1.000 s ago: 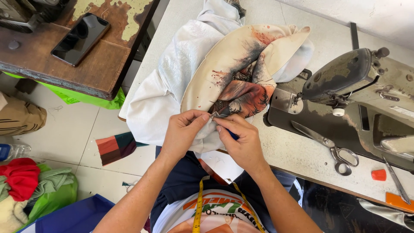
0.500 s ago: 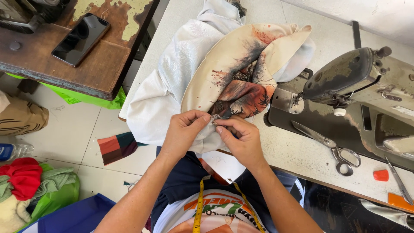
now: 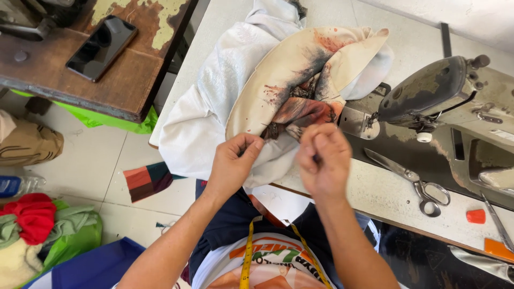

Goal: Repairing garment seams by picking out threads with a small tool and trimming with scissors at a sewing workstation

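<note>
Hands met over a printed cream fabric piece (image 3: 278, 80) heaped with white cloth (image 3: 225, 80) on the pale desk (image 3: 375, 192), just left of the grey sewing machine (image 3: 439, 101). In the head view, the left hand (image 3: 233, 163) had its fingers (image 3: 251, 144) closed in a pinch on the fabric's near edge, on the side away from the machine. The right hand (image 3: 321, 158) was raised just beside it, nearer the machine, blurred, its fingers curled shut; whether they gripped a thread or small tool could not be told. Scissors (image 3: 412, 182) lay on the desk in front of the machine, with an orange chalk piece (image 3: 475, 216) beyond them. A black phone (image 3: 101, 47) rested on a worn wooden table (image 3: 134, 80) well left of the machine. A yellow tape measure (image 3: 247, 257) hung at the person's chest.
</note>
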